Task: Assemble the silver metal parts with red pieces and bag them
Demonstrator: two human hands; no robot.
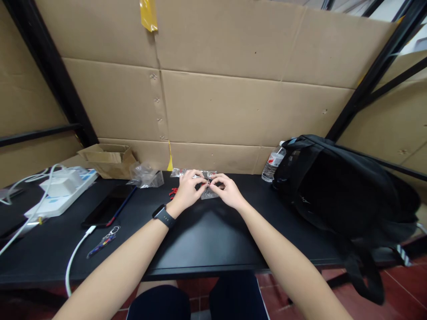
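Observation:
My left hand (190,188) and my right hand (227,188) meet over the far middle of the black table, thumbs and forefingers pinched close together. Between the fingertips is something small and thin, too tiny to name. Under and behind the hands lie clear plastic bags (209,194), with small reddish bits showing in the ones at the back. Several small red pieces (173,192) rest on the table just left of my left hand. A dark watch (164,215) is on my left wrist.
On the left are a cardboard box (108,161), a crumpled clear bag (147,176), a white power strip (63,193), a phone (110,206) with a white cable, and a keychain (102,243). To the right stand a water bottle (273,163) and a black backpack (343,191). Cardboard walls the back.

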